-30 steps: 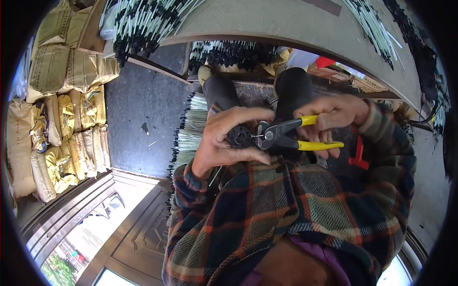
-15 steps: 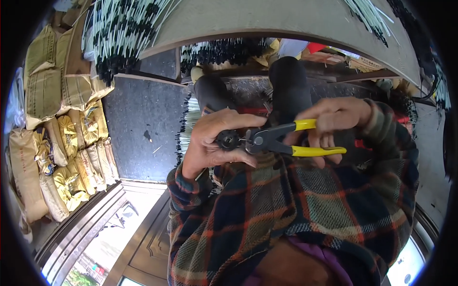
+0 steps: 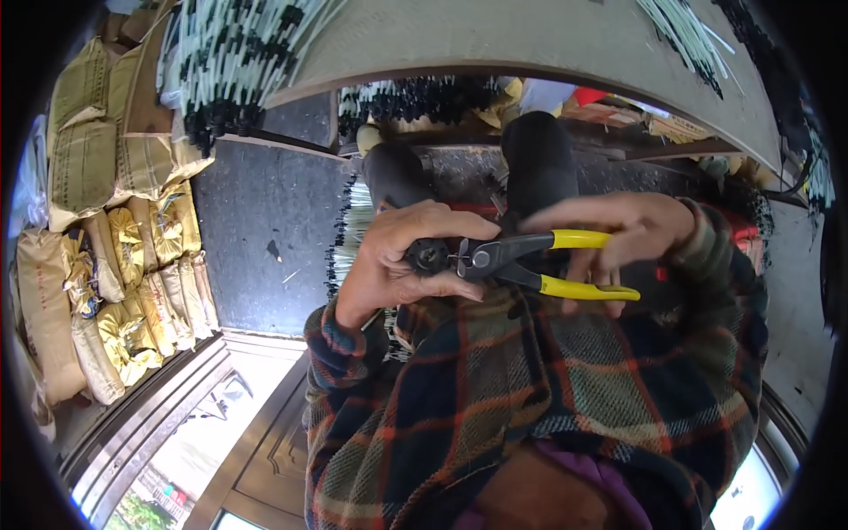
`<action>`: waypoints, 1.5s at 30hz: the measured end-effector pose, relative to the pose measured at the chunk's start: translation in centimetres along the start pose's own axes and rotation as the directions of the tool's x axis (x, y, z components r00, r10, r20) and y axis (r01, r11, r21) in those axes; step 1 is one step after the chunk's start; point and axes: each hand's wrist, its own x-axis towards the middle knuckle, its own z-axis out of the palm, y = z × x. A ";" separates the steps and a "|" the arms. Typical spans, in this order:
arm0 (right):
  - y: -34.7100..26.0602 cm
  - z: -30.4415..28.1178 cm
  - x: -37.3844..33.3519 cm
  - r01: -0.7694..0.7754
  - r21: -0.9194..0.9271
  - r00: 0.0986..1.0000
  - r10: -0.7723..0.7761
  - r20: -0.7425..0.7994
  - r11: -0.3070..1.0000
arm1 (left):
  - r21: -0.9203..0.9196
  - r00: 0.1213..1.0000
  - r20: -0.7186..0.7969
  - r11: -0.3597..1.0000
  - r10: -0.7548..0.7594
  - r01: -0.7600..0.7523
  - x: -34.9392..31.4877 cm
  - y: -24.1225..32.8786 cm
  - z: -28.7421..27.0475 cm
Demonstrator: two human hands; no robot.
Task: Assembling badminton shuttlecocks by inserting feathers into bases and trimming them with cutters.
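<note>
My left hand [image 3: 375, 256] is closed around a small round black part [image 3: 428, 256], its thumb and forefinger reaching forward on either side. At the front of that part, a small thin metal piece meets the jaws of a pair of pliers [image 3: 495, 258] with dark metal and yellow grips. My right hand [image 3: 632, 228] is on the grips, its palm over the upper one and its fingers coming down to the lower one. The grips are spread apart. Some right fingers are blurred. Both hands are in front of my plaid jacket.
A grey tabletop [image 3: 503, 40] curves across the far side, with bundles of pale rods with black ends [image 3: 234, 62] on its left. More rods [image 3: 353, 230] stand beside my leg. Wrapped brown and yellow packages [image 3: 132, 256] are stacked at the left, near a panelled door [image 3: 274, 450].
The pliers and black part have shifted slightly right. My right fingers have loosened and stretched out along the grips, and the grips look a little wider apart.
</note>
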 end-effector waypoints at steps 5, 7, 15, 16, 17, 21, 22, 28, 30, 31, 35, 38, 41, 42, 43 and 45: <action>0.4 2.5 0.6 -0.079 -0.988 0.849 -0.529 0.005 -0.135 | 0.060 0.987 -0.158 0.998 -0.021 0.031 -0.2 0.4 0.9; 1.2 2.2 2.1 -0.292 -0.881 0.705 -0.706 0.064 -0.371 | 0.112 0.976 -0.217 0.992 -0.028 0.053 -0.8 0.4 1.2; 1.7 1.4 2.8 -0.289 -0.873 0.705 -0.704 0.083 -0.392 | 0.092 0.940 -0.332 0.989 -0.079 0.116 -1.0 0.2 1.7; 2.3 1.0 3.0 -0.291 -0.886 0.683 -0.727 0.071 -0.360 | 0.089 0.941 -0.332 0.990 -0.071 0.106 -0.8 0.1 1.8; 2.7 0.6 3.3 -0.289 -0.885 0.689 -0.722 0.073 -0.365 | 0.087 0.940 -0.333 0.991 -0.068 0.102 -0.8 0.3 1.8; 1.3 1.1 2.4 -0.130 -0.969 0.747 -0.663 0.044 -0.211 | 0.108 0.965 -0.262 0.994 0.027 0.001 -0.4 -0.1 1.0; 0.4 1.5 1.7 -0.079 -0.990 0.832 -0.555 -0.002 -0.115 | 0.109 0.961 -0.277 0.994 0.013 0.017 -0.5 0.1 0.7; 0.4 0.5 0.6 -0.126 -0.328 0.991 0.131 -0.008 0.936 | 0.088 0.986 -0.157 0.995 0.052 -0.038 0.3 -0.2 0.5; 2.8 0.1 1.8 -0.024 -0.010 0.986 0.025 0.163 1.000 | 0.046 0.990 -0.137 0.998 0.045 -0.039 0.7 -0.5 0.3; 3.9 0.3 2.4 -0.028 -0.021 0.984 0.031 0.173 0.999 | 0.001 0.994 -0.103 0.999 0.039 -0.039 0.8 -0.4 0.0; 5.8 2.3 5.6 0.106 0.200 0.973 -0.143 0.180 0.974 | -0.024 0.995 0.002 0.994 0.103 -0.103 0.1 -0.3 -2.0; 6.8 2.8 6.7 0.158 0.224 0.968 -0.195 0.156 0.962 | -0.086 0.996 0.000 0.992 0.094 -0.094 -0.3 -0.6 -2.3; 7.1 3.0 7.4 0.184 0.270 0.972 -0.216 0.093 0.945 | -0.101 0.995 -0.056 0.991 0.085 -0.090 -0.2 -0.4 -2.1; 7.4 2.8 7.8 0.379 0.144 0.925 -0.378 -0.035 0.914 | -0.133 0.990 -0.141 0.990 0.018 -0.037 -0.3 -0.5 -1.5; 7.5 2.7 8.1 0.543 -0.006 0.831 -0.538 -0.141 0.840 | -0.170 0.974 -0.220 0.985 -0.052 0.014 -0.2 -0.5 -1.3; 6.7 1.8 9.6 0.586 -0.327 0.649 -0.671 -0.359 0.741 | -0.095 0.981 -0.185 0.993 0.049 -0.068 0.0 -0.2 -1.2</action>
